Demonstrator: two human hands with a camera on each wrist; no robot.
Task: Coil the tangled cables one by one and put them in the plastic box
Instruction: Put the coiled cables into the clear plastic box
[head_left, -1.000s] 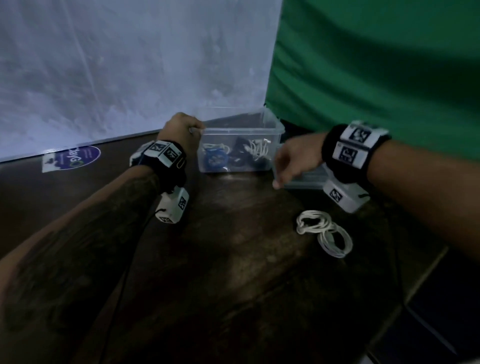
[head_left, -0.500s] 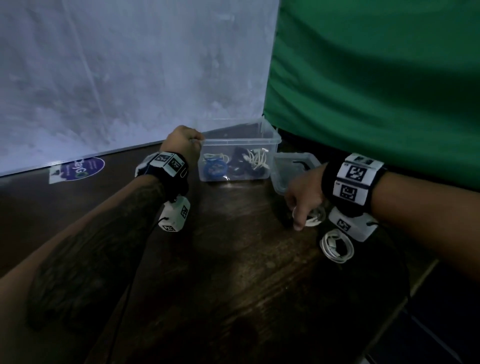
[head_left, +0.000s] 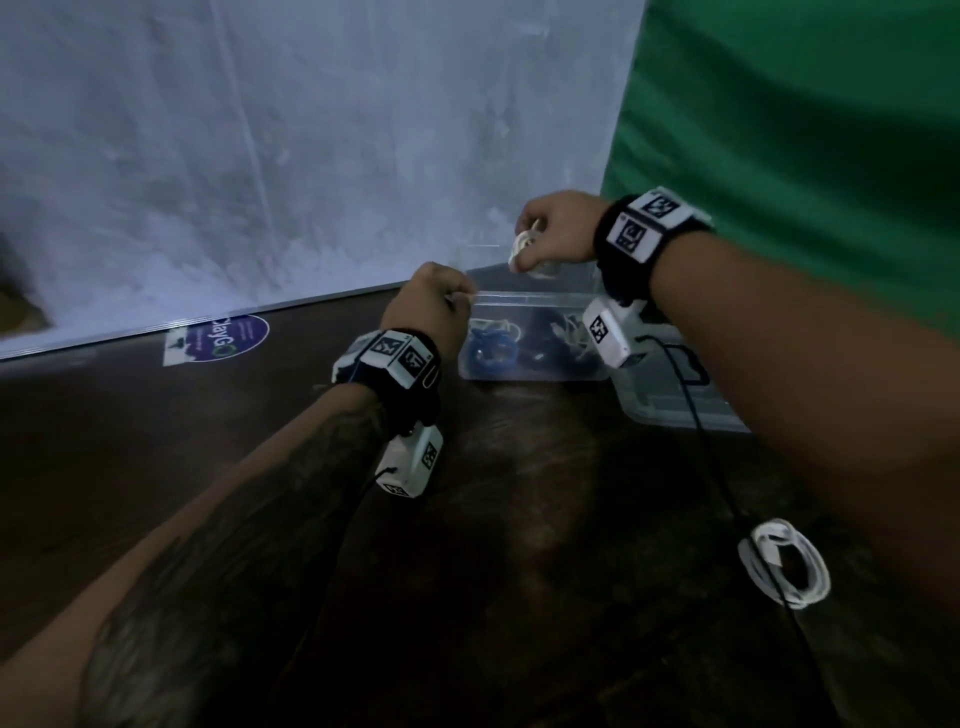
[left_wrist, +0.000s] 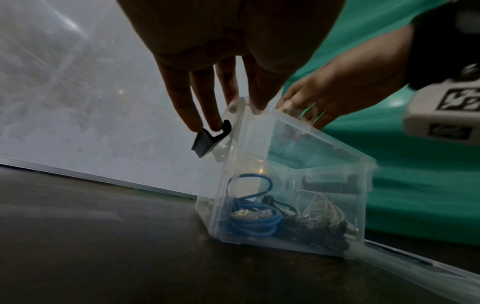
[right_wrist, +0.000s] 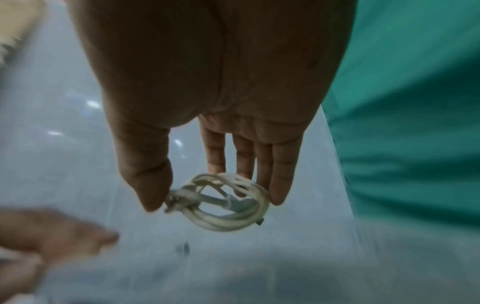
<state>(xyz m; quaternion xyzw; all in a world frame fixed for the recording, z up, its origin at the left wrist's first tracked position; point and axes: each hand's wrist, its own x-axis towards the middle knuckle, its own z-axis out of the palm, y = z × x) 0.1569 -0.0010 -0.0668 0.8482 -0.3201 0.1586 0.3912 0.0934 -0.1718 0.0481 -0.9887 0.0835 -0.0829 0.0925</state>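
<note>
A clear plastic box (head_left: 530, 297) stands at the far side of the dark wooden table. Inside it lie a blue coiled cable (left_wrist: 249, 223), a white cable (left_wrist: 320, 206) and black cables (left_wrist: 330, 232). My left hand (head_left: 457, 299) pinches the box's left rim, its fingertips (left_wrist: 259, 102) by the black latch (left_wrist: 207, 142). My right hand (head_left: 530, 244) hovers above the box's back edge. It pinches a small coiled white cable (right_wrist: 223, 218) between thumb and fingers. A second coiled white cable (head_left: 784, 564) lies on the table at the right.
The box's clear lid (head_left: 675, 410) lies flat to the right of the box, partly under my right forearm. A white backdrop and a green cloth (head_left: 805, 130) stand close behind. A purple sticker (head_left: 228, 338) is on the table at the back left.
My right hand went down to the white coils on the table, took hold of one and lifted it up over the box. My left hand stayed on the box rim.
</note>
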